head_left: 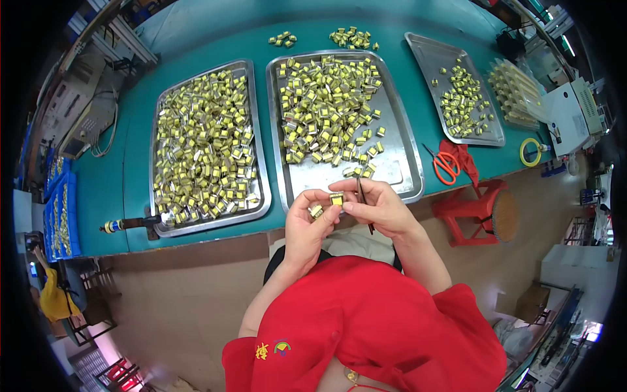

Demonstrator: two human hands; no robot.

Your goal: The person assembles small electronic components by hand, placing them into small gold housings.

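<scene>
My left hand (pixel 304 230) pinches a small yellow-taped transformer (pixel 337 199) between thumb and fingers, just over the front edge of the middle tray. Another transformer (pixel 315 211) is tucked in the same hand, against its curled fingers. From the other side, the thumb and fingers of my right hand (pixel 386 212) meet the pinched part. Dark tweezers (pixel 361 193) are also held in my right hand, pointing down past the fingers. Beyond both hands lies the metal middle tray (pixel 398 153), with many similar transformers heaped mostly toward its left and far side.
Left is a full metal tray (pixel 266 186) of transformers; a smaller tray (pixel 424 55) stands far right. Red-handled scissors (pixel 447 167), a red cloth (pixel 465 160) and a yellow tape roll (pixel 530 152) lie rightward. A clamp-like tool (pixel 134 223) sits front left; a red stool (pixel 460 215) stands below.
</scene>
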